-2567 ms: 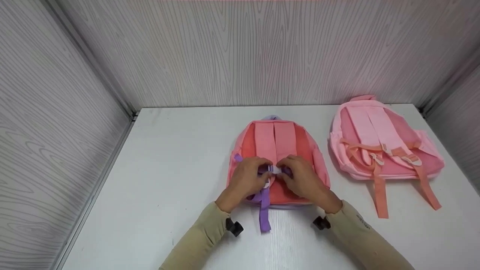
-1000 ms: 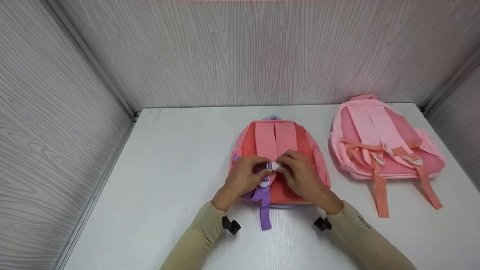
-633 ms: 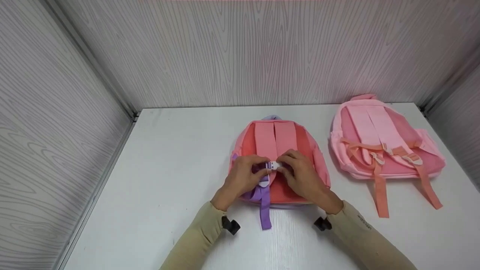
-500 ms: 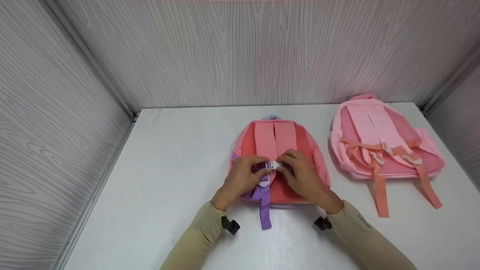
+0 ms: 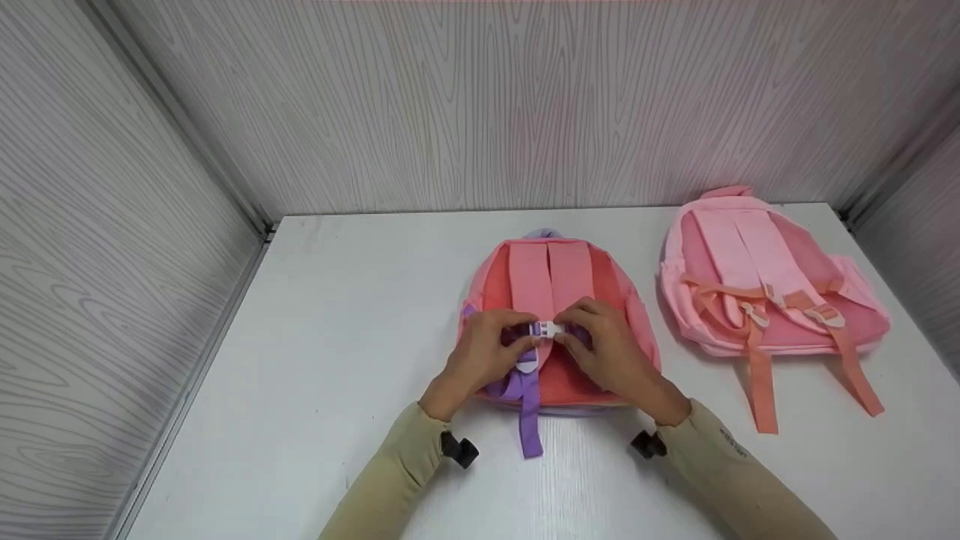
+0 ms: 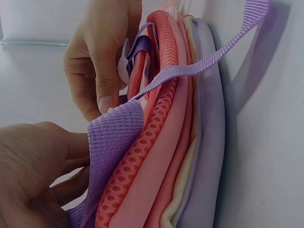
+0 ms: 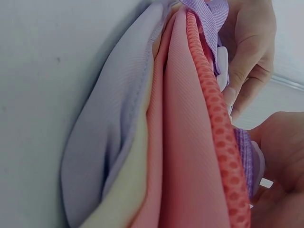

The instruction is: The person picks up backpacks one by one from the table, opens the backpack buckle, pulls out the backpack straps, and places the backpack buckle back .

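A coral backpack point(image 5: 495, 270) lies on the table, its shoulder straps point(image 5: 529, 274) facing up. Above its lower middle, a white buckle point(image 5: 546, 329) on purple webbing is held between both hands. My left hand point(image 5: 480, 356) pinches the buckle's left end between thumb and fingers, and my right hand point(image 5: 615, 356) pinches its right end. Whether the two halves are fully locked I cannot tell. A loose purple strap point(image 5: 530, 420) hangs past the backpack's lower edge, below a white adjuster point(image 5: 528, 365). In the left wrist view, purple webbing point(image 6: 114, 130) partly hides the left fingers.
A pink backpack point(image 5: 772, 277) with orange straps point(image 5: 761, 390) lies to the right, straps up. The white table point(image 5: 337, 337) meets grey wood-grain panels point(image 5: 480, 105) at the back and sides. Both sleeved wrists carry small black cameras point(image 5: 461, 451).
Both hands keep their pinch on the buckle. More of its white body and slots shows now than earlier. The hands have shifted only slightly; the backpacks stay in place.
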Motion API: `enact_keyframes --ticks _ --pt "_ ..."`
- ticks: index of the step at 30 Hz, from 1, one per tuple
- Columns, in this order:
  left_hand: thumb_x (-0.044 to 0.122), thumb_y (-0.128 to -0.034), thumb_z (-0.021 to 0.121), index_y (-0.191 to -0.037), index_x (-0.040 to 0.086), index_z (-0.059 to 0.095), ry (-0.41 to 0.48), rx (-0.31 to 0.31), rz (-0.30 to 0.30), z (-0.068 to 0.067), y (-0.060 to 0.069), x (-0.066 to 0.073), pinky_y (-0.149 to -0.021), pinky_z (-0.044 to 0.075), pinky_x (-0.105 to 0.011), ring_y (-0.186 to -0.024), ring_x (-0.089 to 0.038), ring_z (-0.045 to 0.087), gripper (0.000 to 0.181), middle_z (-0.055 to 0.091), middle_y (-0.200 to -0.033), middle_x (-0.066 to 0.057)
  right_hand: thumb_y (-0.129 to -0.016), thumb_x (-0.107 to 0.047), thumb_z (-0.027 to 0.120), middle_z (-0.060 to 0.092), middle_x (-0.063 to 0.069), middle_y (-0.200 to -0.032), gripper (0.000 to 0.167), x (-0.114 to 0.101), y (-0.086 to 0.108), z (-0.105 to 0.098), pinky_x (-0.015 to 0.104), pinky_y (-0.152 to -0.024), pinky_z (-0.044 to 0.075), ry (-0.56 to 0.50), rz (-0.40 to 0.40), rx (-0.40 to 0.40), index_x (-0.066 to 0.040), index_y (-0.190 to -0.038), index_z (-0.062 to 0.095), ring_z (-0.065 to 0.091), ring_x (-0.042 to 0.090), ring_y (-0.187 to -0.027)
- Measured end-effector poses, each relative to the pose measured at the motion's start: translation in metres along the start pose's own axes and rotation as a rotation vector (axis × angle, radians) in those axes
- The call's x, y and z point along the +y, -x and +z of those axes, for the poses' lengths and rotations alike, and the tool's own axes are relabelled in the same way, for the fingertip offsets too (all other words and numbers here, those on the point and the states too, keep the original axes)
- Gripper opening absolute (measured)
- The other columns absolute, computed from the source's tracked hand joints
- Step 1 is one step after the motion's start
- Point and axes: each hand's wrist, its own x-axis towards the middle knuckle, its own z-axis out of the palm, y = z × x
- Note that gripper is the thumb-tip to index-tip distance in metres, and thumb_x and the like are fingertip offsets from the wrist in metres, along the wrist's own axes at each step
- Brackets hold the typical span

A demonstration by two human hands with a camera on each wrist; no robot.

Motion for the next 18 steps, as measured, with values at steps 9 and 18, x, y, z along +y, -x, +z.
enact_keyframes --ticks 9,18 --pt "0.023 -0.0985 0.079 -0.12 0.014 0.08 0.018 -0.012 -0.031 -0.0011 0.0017 0.0001 -0.086 0.057 -0.029 -0.092 -0.013 0.064 0.024 0.076 -0.109 0.001 -0.095 -0.005 0.081 0.071 0.009 -0.106 0.016 0.0003 0.0006 -0.0002 0.039 -0.084 0.054 -0.008 0.014 -0.016 -0.003 -0.11 0.077 0.064 0.022 -0.096" --pt "0.023 -0.0981 0.08 -0.122 0.012 0.079 0.019 -0.014 -0.045 -0.001 0.002 0.0001 -0.088 0.058 -0.031 -0.093 -0.014 0.065 0.026 0.076 -0.111 -0.001 -0.095 -0.006 0.081 0.071 0.009 -0.106 0.016 0.0012 0.0012 -0.0014 0.039 -0.085 0.056 -0.018 0.027 -0.021 -0.004 -0.11 0.077 0.064 0.021 -0.096"
